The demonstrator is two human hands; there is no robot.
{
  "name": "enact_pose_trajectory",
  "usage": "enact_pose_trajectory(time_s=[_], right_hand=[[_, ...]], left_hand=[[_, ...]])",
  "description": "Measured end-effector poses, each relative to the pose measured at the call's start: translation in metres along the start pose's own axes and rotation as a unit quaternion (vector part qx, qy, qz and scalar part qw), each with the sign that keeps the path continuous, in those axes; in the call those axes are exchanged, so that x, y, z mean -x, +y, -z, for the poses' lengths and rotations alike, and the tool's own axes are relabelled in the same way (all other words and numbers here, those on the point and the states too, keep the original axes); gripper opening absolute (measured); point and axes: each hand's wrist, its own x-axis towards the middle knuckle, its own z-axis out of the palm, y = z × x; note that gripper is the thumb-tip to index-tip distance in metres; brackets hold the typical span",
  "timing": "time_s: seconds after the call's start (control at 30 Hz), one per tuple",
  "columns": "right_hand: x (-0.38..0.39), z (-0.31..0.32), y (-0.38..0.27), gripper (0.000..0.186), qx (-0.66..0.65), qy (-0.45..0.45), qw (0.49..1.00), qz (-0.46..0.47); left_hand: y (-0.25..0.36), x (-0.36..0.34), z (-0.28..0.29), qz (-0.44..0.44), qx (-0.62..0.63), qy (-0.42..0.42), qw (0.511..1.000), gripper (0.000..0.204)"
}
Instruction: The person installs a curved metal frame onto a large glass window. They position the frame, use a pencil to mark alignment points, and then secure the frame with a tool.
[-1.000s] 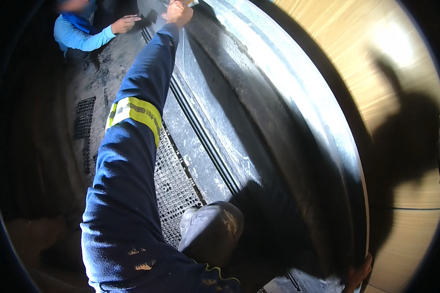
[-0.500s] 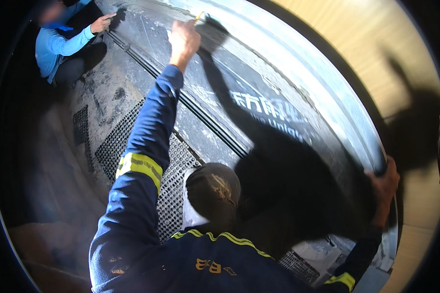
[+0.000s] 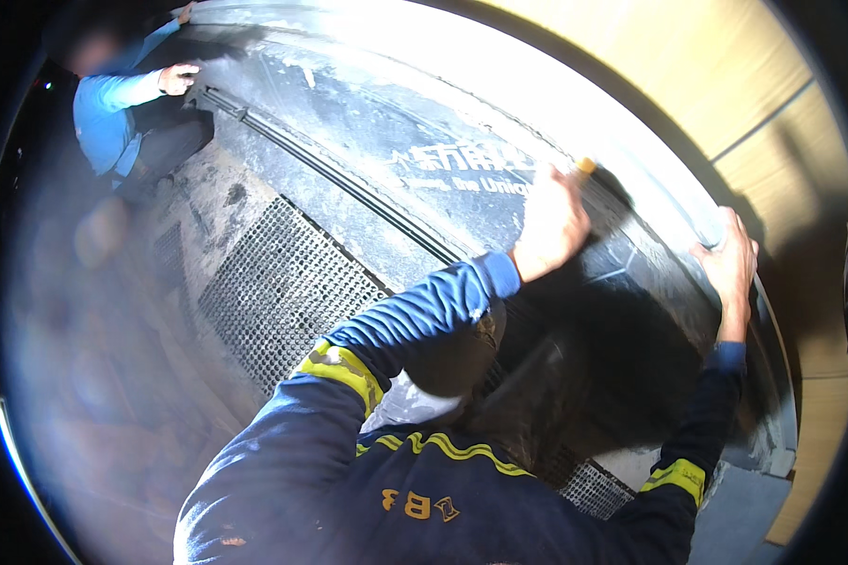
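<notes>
A large dark panel [image 3: 349, 122] with white lettering lies before me, edged by a bright pale rim [image 3: 669, 184]. My left hand [image 3: 551, 226] is closed beside that rim, over the lettering. From its fingers pokes the tip of a small yellow stick-like tool [image 3: 585, 166]; the rest is hidden, so its kind is unclear. At the right, my right hand [image 3: 731, 259] is closed over the outer edge of the rim, thumb on the inner side. Shadows of my arms and body darken the panel's right part.
At the far left crouches a co-worker in a light blue top [image 3: 108, 118], one hand over the panel's end. Black strips [image 3: 330, 174] run along the panel. Perforated black mats [image 3: 278, 292] lie nearer me. Tan boards [image 3: 725, 85] stand beyond the rim.
My left hand has swept right and nearer along the rim with the yellow tool. My right hand appears higher in view, still on the edge. The co-worker's near hand has lowered slightly.
</notes>
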Motion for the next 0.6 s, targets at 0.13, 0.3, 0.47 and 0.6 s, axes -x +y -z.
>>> enact_pose_trajectory(time_s=[0.13, 0.3, 0.47, 0.6], right_hand=[[0.006, -0.010, 0.010, 0.083, -0.007, 0.021, 1.000, 0.002], [0.013, -0.015, 0.025, 0.084, -0.032, 0.007, 0.999, -0.030], [0.003, -0.013, 0.021, 0.080, 0.004, 0.030, 0.999, -0.014], [-0.003, -0.006, -0.013, 0.077, -0.032, -0.024, 0.997, -0.058]], left_hand=[[-0.012, -0.006, 0.037, -0.013, 0.063, -0.089, 0.994, 0.028], [-0.166, -0.072, 0.186, 0.014, -0.159, 0.069, 0.985, 0.014], [-0.357, -0.146, 0.387, 0.203, -0.148, 0.429, 0.867, 0.026], [-0.405, -0.189, 0.517, 0.247, -0.268, 0.574, 0.733, 0.047]])
